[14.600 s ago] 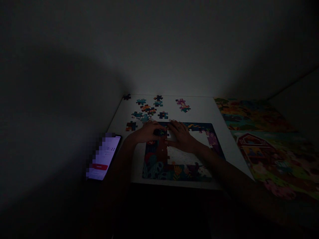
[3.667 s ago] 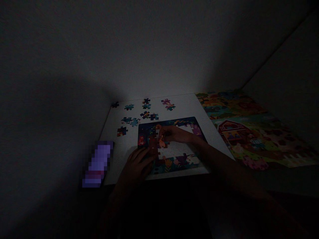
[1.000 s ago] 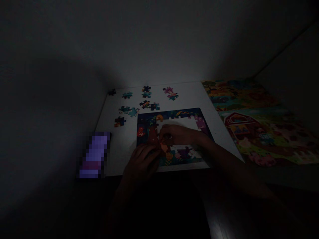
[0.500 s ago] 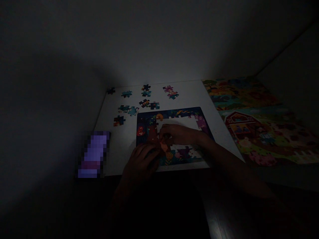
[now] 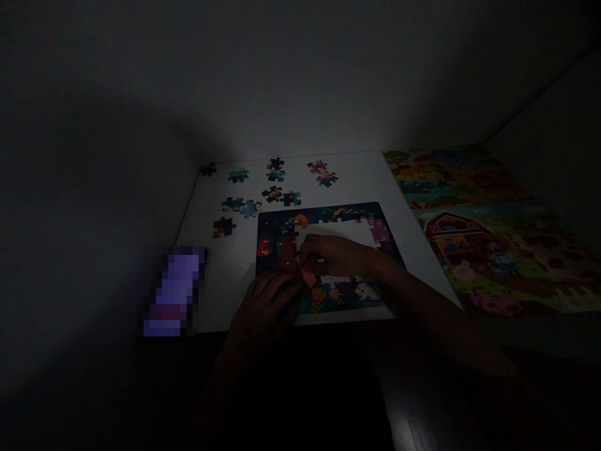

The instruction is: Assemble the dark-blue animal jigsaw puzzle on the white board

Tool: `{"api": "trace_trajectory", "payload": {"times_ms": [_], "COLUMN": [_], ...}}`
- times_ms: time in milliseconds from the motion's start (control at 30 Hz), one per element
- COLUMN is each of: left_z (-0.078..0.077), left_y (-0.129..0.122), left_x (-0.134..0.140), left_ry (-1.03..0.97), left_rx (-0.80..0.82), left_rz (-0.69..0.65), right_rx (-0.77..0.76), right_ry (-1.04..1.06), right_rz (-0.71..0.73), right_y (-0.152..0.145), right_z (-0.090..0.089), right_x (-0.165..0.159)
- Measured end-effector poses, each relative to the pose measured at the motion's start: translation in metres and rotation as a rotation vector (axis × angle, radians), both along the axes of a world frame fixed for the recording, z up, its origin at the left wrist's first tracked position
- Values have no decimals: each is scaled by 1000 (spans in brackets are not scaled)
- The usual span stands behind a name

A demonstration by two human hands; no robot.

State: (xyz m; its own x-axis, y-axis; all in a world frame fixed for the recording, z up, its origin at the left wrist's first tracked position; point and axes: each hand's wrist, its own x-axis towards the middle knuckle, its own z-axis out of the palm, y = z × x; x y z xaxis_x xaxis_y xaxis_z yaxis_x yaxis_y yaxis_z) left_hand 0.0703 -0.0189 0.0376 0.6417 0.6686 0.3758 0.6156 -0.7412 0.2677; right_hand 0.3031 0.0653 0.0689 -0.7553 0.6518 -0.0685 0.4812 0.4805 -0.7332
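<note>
My right hand: it is curled above the jigsaw puzzle [image 5: 323,214], with the thumb and forefinger [image 5: 307,243] brought near each other at the orange-figured piece [image 5: 308,278]. I cannot tell if they pinch it or only press it.
Orange-figured piece: it lies in the lower left part of the puzzle, beside the brown tree trunk, just above the yellow plant.
My left hand [image 5: 265,304]: palm down, fingers loosely spread, resting over the lower left corner of the puzzle.
Puzzle: it lies flat near the front edge of the white tabletop [image 5: 213,266]; its printed border surrounds a white middle.
Loose pieces: several are scattered behind and to the left, among them a pink piece [image 5: 317,166], a brown-and-blue piece [image 5: 224,227] and a dark piece [image 5: 208,169] at the far left corner.
Phone [image 5: 176,282]: at the left edge, its purple screen blurred.
Right side: the farm picture [image 5: 493,263], with a red barn.
</note>
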Motion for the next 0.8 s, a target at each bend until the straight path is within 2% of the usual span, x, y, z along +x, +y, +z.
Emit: {"api": "trace_trajectory", "payload": {"times_ms": [300, 500, 800], "left_z": [-1, -1, 1], "left_y": [-1, 0, 0], "left_x": [0, 0, 0], "left_ry": [12, 14, 21], "left_rx": [-11, 14, -10], "left_rz": [4, 9, 6], "right_rx": [-1, 46, 37], "right_ry": [-41, -55, -16], "right_rz": [-34, -39, -32], "right_y": [-2, -1, 2], "right_z": [4, 1, -10], "right_x": [-5, -5, -3]}}
